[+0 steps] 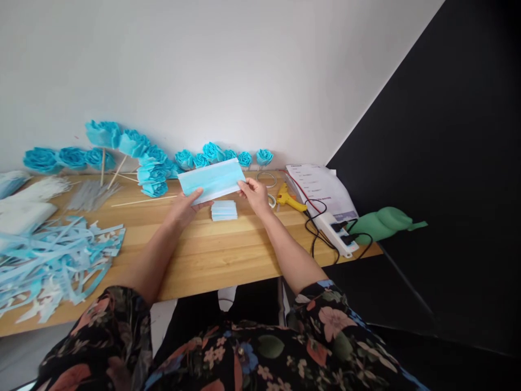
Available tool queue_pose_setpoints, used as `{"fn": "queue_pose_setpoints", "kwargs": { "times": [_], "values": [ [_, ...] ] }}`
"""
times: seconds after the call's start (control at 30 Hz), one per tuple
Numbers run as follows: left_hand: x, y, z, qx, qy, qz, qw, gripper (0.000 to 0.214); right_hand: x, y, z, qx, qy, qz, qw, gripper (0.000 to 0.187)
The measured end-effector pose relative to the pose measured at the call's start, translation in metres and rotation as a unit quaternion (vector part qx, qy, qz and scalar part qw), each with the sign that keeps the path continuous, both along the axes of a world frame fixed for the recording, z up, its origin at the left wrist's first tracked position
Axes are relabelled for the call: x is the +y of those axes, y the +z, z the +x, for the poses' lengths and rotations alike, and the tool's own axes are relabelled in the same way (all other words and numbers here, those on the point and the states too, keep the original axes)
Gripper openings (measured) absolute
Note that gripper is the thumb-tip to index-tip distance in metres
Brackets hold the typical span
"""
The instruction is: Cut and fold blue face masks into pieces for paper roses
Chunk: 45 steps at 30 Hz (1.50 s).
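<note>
A light-blue pleated sheet that looks like a face mask without visible ear loops [214,179] is stretched between my hands above the table. My left hand [186,207] grips its lower left corner, thumb on the front face. At the right end, my right hand [254,193] pinches the edge between thumb and fingers. Just below the sheet, a small stack of folded pale-blue pieces [224,210] lies on the wooden table [228,250], between my forearms.
Blue fabric flowers [152,171], some on sticks, line the wall. Cut strips [61,266] heap at left beside grey strands [91,195]. On the right are a yellow glue gun [290,198], papers [321,190], a power strip with cables [336,233] and a green watering can [382,224].
</note>
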State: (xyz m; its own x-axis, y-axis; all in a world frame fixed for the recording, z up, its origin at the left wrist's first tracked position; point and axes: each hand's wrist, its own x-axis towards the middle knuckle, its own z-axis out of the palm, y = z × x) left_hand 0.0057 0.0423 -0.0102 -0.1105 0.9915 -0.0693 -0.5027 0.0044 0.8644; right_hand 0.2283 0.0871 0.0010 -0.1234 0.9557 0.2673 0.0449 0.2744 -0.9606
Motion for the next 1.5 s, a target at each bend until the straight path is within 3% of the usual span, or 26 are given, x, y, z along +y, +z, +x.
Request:
{"fn": "queue_pose_setpoints", "kwargs": {
  "times": [0.23, 0.37, 0.47, 0.7, 1.0, 1.17, 1.5],
  "values": [
    [0.002, -0.005, -0.001, 0.027, 0.008, 0.052, 0.998, 0.061, 0.005, -0.005, -0.001, 0.058, -0.003, -0.031, 0.998, 0.047],
    [0.001, -0.005, 0.000, 0.035, -0.004, 0.051, 0.998, 0.054, 0.008, -0.002, -0.001, 0.128, 0.050, -0.078, 0.987, 0.065],
    [0.001, -0.006, 0.001, 0.043, -0.014, 0.040, 0.998, 0.050, 0.011, -0.004, 0.000, 0.140, 0.063, -0.063, 0.986, 0.062],
    [0.003, -0.009, -0.002, 0.044, -0.014, 0.021, 0.999, 0.045, 0.014, -0.011, 0.000, 0.109, 0.019, -0.040, 0.993, 0.049],
    [0.004, -0.009, -0.004, 0.083, -0.014, 0.078, 0.993, 0.058, 0.012, -0.008, 0.002, 0.153, 0.034, -0.036, 0.987, 0.047],
    [0.003, -0.009, -0.001, 0.083, -0.028, 0.069, 0.994, 0.062, 0.010, -0.010, 0.001, 0.107, 0.014, -0.050, 0.993, 0.044],
    [0.011, -0.013, -0.006, 0.081, 0.030, 0.099, 0.991, 0.058, 0.011, -0.013, 0.001, 0.071, -0.004, -0.034, 0.997, 0.043]
  ]
}}
